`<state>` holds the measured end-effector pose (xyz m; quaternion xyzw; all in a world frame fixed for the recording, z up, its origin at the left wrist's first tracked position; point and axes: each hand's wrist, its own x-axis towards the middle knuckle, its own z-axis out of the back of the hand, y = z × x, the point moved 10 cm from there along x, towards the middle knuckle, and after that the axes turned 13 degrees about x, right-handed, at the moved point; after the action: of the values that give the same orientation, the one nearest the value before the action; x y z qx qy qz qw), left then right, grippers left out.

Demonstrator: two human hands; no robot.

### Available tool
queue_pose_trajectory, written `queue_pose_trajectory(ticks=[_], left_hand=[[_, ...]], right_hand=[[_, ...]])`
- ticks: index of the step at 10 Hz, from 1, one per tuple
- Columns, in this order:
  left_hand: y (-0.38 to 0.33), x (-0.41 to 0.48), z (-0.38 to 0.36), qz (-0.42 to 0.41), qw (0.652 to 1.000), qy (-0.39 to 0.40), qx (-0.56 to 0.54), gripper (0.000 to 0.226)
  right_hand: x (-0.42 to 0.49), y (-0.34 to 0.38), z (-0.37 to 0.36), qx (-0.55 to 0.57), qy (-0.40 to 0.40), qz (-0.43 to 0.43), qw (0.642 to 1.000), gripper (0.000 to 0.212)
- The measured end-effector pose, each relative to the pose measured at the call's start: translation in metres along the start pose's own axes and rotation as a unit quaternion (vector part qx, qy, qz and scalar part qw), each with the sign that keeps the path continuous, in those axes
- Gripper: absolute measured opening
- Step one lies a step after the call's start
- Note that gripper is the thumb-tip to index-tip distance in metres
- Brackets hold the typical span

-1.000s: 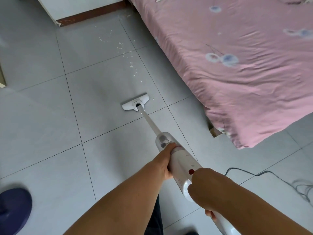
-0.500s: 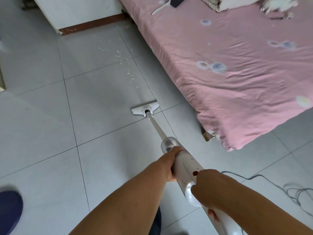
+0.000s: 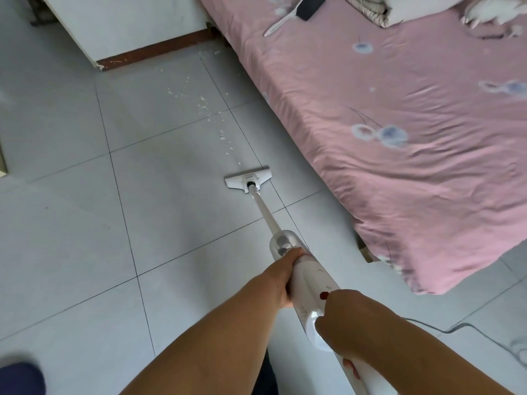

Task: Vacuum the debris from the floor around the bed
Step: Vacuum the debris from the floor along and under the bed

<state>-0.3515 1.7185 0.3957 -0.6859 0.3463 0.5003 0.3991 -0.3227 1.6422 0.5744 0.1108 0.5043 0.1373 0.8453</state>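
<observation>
Pale grey tiled floor (image 3: 85, 223) with dark grout lines takes up the left and lower parts of the view, from about 6 o'clock round to 11. A bed (image 3: 399, 181) under a wrinkled pink sheet printed with pale blue dandelion heads fills the 12 to 4 o'clock side, its near corner hanging down at 4 o'clock. A white wall panel (image 3: 128, 24) with a brown baseboard (image 3: 154, 54) stands at 11 o'clock, next to the head of the bed. A white stick vacuum (image 3: 310, 283) slants from 5 o'clock up toward the middle, its floor head (image 3: 247, 179) flat on the tiles at centre, near the bed's edge but apart from it. The left hand (image 3: 285, 275) is wrapped round the vacuum's body just behind the clear dust cup, fingers curled tight. The right hand (image 3: 345, 323) is closed round the rear handle at 5 o'clock, just behind a red button. A dark blue object (image 3: 20, 377), blurred, sits at 7 o'clock. A thin grey power cord (image 3: 456, 327) trails over the tiles at 4 o'clock. A dark-headed brush (image 3: 296, 10) lies on the sheet at 12 o'clock. The debris (image 3: 204, 105), small white crumbs, runs in a scattered line from just beyond the floor head at its 11 o'clock toward the baseboard.
</observation>
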Motion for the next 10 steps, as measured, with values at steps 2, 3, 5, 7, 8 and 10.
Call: queue_pose_trajectory(ticks=[2, 3, 5, 7, 8, 10], left_hand=[[-0.046, 0.006, 0.031, -0.018, 1.000, 0.004, -0.015, 0.061], [-0.064, 0.008, 0.043, -0.027, 0.999, 0.006, -0.023, 0.062], [-0.097, 0.012, 0.059, -0.040, 0.999, -0.003, -0.034, 0.058], [-0.120, 0.012, 0.063, -0.046, 0.998, -0.016, -0.046, 0.054], [-0.133, 0.015, 0.065, -0.046, 0.997, -0.025, -0.048, 0.056], [-0.176, 0.017, 0.067, -0.044, 0.996, -0.028, -0.071, 0.065]], right_hand=[[0.037, 0.036, 0.019, 0.006, -0.022, 0.012, 1.000, 0.030], [0.048, 0.053, 0.027, -0.009, -0.014, 0.009, 1.000, 0.032], [0.064, 0.077, 0.045, -0.012, -0.008, 0.009, 1.000, 0.032], [0.088, 0.070, 0.053, -0.047, -0.002, -0.094, 0.994, 0.037], [0.100, 0.085, 0.067, -0.084, 0.005, -0.020, 0.996, 0.031], [0.122, 0.108, 0.105, -0.069, 0.007, 0.034, 0.997, 0.030]])
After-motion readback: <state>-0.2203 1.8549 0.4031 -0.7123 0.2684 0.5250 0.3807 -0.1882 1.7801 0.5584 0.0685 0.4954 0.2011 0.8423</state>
